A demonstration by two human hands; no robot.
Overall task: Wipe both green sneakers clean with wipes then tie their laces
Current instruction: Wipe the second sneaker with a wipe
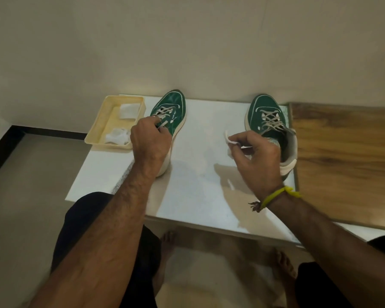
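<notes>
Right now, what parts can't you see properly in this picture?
- Head view: the left hand covers the left sneaker's rear laces, so any knot is hidden.
- The right hand hides most of the wipe it pinches.
- The right sneaker's heel sits partly behind that hand.
- Wipes in the tray are too blurred to count.

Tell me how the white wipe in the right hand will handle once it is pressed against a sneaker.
The wipe is probably floppy: it curls and droops where it leaves the right hand. It looks light, since a fingertip pinch holds it. It will likely bunch under pressure, as the crumpled wipes in the tray have.
</notes>
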